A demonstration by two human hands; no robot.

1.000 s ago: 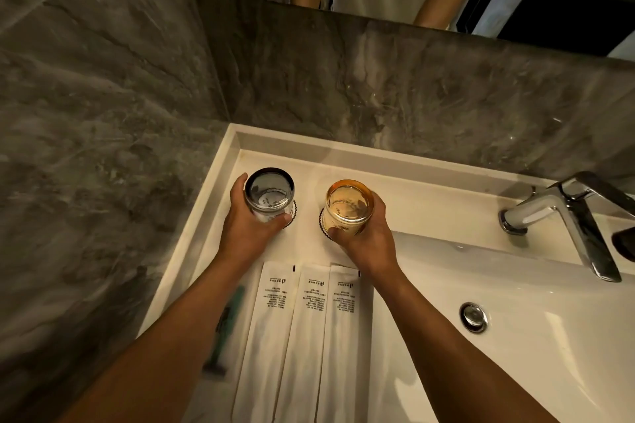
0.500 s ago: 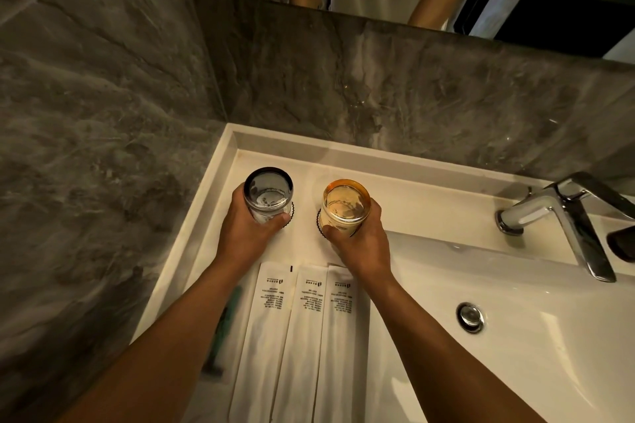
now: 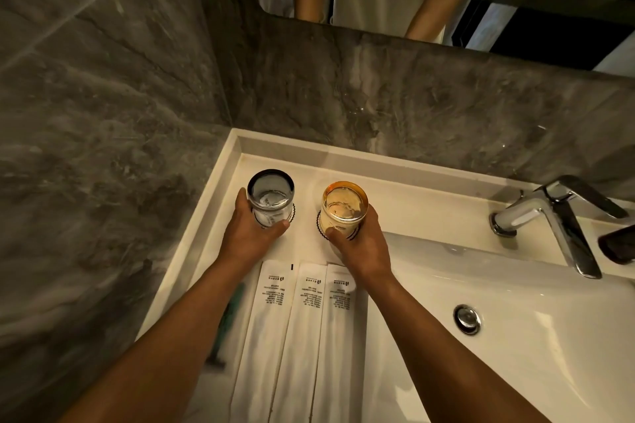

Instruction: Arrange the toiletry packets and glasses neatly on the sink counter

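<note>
Both of the person's arms reach out over the white ceramic sink counter [image 3: 405, 189], which sits in a corner of grey marble wall [image 3: 103, 113]. The left hand [image 3: 247, 237] is wrapped around the smoky grey-tinted round glass [image 3: 271, 197], thumb on the near right side and fingers curled behind the left side. The right hand [image 3: 360, 244] grips the amber-tinted round glass [image 3: 343, 204] the same way, thumb at the near left. The two glasses stand apart, side by side at the far left of the counter, each over a small round dark-edged coaster.

Just near of them lie three long white paper toiletry packets [image 3: 302, 336] with printed text, lined up side by side, edges touching or slightly overlapping. To their left a slim green-handled item [image 3: 230, 316] lies partly under the left forearm. The basin opens to the right, with a chrome drain stopper [image 3: 466, 319] and a chrome faucet [image 3: 549, 216] far right.
</note>
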